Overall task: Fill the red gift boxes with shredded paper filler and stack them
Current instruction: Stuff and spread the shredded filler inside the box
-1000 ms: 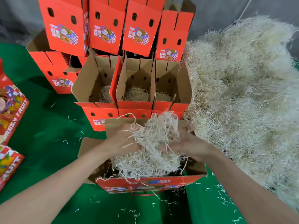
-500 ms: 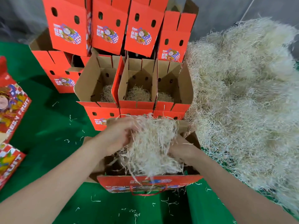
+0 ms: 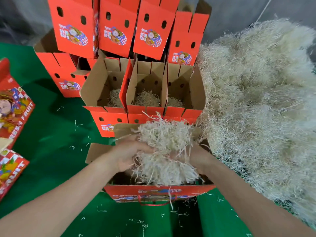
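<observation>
Beneath left grip (image 3: pixel 127 156) and right grip (image 3: pixel 196 157) (both clutching a pale shredded-paper wad (image 3: pixel 164 147)) the open red cardboard gift box (image 3: pixel 153 194) looks barely filled; beyond, three filled red boxes (image 3: pixel 147 100) await stacking.

- I see my left hand (image 3: pixel 127 156) gripping a wad of shredded paper (image 3: pixel 164 151) from its left side
- My right hand (image 3: pixel 199 158) is against the wad's right side; its fingers are buried in the strands, so I cannot tell how they curl
- The wad hangs over the open red box (image 3: pixel 159 194) nearest me, its lower part inside the mouth
- Just behind stand three open boxes (image 3: pixel 147 93) in a row, each with filler at the bottom
- Stacked red boxes (image 3: pixel 112 28) rise above them
- A big filler heap (image 3: pixel 256 100) lies right of the boxes, on the green surface (image 3: pixel 51 134)
</observation>
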